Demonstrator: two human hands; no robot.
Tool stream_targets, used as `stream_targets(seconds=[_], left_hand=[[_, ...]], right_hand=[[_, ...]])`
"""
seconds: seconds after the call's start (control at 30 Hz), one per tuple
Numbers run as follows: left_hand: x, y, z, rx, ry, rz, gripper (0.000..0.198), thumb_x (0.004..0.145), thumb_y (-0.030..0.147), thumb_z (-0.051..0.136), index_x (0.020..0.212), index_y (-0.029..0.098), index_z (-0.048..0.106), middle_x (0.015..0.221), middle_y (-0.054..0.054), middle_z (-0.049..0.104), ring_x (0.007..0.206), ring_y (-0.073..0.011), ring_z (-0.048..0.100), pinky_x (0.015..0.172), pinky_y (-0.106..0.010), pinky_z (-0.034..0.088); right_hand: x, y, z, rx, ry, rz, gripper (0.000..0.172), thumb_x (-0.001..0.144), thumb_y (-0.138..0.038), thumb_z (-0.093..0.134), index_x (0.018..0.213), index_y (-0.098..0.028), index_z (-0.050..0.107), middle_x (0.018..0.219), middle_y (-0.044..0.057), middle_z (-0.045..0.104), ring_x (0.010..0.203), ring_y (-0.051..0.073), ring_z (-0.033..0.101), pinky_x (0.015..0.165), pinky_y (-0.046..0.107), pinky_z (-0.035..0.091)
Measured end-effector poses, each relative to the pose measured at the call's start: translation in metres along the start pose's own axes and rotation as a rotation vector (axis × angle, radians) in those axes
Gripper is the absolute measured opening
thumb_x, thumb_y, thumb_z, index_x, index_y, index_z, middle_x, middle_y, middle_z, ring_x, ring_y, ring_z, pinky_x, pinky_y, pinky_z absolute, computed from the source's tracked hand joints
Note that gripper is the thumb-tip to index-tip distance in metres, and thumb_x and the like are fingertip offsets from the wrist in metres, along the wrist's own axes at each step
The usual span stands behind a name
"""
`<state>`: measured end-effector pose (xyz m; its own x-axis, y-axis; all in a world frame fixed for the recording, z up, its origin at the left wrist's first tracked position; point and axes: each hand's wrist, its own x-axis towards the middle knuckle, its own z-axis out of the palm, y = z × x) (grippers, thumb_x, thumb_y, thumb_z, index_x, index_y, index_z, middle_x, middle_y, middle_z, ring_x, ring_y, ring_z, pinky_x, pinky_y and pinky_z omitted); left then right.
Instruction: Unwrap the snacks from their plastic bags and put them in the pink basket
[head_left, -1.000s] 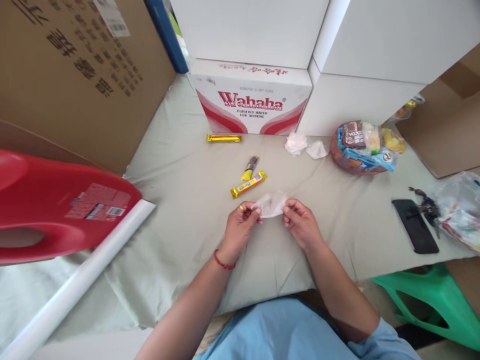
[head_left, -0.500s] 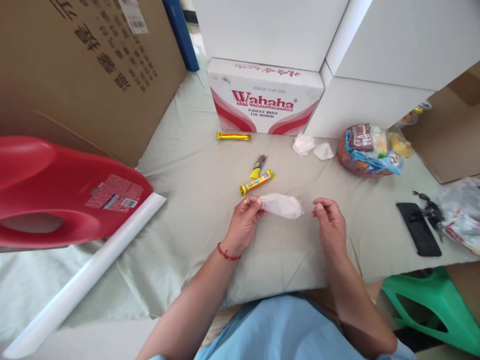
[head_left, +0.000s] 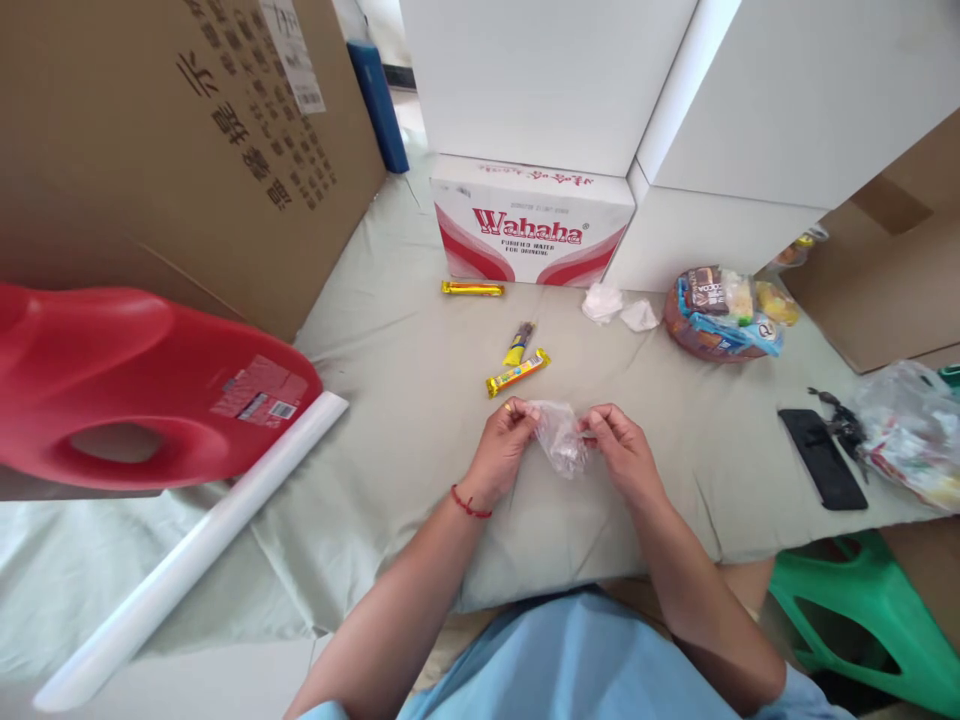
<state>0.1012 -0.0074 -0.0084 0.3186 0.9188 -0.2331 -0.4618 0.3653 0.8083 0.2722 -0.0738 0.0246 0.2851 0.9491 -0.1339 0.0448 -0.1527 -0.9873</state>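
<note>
Between my hands hangs a thin, translucent plastic bag (head_left: 559,442), crumpled towards its lower end. My left hand (head_left: 504,445) pinches its left edge between thumb and fingers; a red cord bracelet circles that wrist. Its right edge is pinched by my right hand (head_left: 621,447). Just beyond, on the pale green cloth (head_left: 420,400), lie a yellow wrapped snack stick (head_left: 518,373) and a shorter snack (head_left: 519,343) with a dark end and a yellow wrapper. Another yellow-and-red snack stick (head_left: 472,289) lies farther back.
Behind stands a Wahaba-style water carton (head_left: 532,235). Two crumpled white plastic bits (head_left: 602,302) lie beside a bowl of snacks (head_left: 709,345). To the right are a black phone (head_left: 823,460) and a plastic bag; to the left, a red jug (head_left: 187,390), a white roll (head_left: 195,550) and a large cardboard box (head_left: 247,170).
My right hand has moved left and taken hold of the bag's right edge. The bag now hangs down, where before it stretched out sideways from my left hand.
</note>
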Motion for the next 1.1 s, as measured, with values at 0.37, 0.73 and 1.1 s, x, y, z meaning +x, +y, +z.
stream_targets(seconds=[0.37, 0.73, 1.1], left_hand=[[-0.004, -0.008, 0.002, 0.123, -0.008, 0.035, 0.052, 0.064, 0.042, 0.097, 0.098, 0.018, 0.065, 0.095, -0.002, 0.070, 0.086, -0.0147, 0.064, 0.080, -0.027, 0.050], [0.002, -0.002, 0.000, 0.136, 0.000, -0.093, 0.058, 0.069, 0.071, 0.087, 0.084, 0.019, 0.064, 0.057, 0.009, 0.045, 0.049, -0.0068, 0.034, 0.047, -0.023, 0.026], [-0.011, 0.000, -0.002, 0.541, -0.377, 0.191, 0.101, 0.070, 0.081, 0.080, 0.147, 0.020, 0.057, 0.155, -0.018, 0.056, 0.144, -0.0374, 0.051, 0.123, -0.049, 0.038]], right_hand=[[-0.001, -0.001, 0.011, 0.243, 0.056, 0.169, 0.038, 0.071, -0.055, 0.089, 0.079, -0.024, 0.069, 0.070, -0.002, 0.062, 0.062, 0.015, 0.053, 0.057, 0.028, 0.047], [0.013, -0.003, -0.041, 0.429, -0.043, 0.333, 0.046, 0.060, -0.046, 0.100, 0.072, -0.018, 0.066, 0.057, -0.007, 0.050, 0.046, 0.005, 0.033, 0.045, 0.022, 0.027], [-0.008, -0.017, -0.019, 0.338, -0.201, 0.162, 0.036, 0.078, -0.056, 0.090, 0.083, -0.024, 0.072, 0.101, 0.003, 0.078, 0.094, 0.020, 0.071, 0.087, 0.035, 0.058]])
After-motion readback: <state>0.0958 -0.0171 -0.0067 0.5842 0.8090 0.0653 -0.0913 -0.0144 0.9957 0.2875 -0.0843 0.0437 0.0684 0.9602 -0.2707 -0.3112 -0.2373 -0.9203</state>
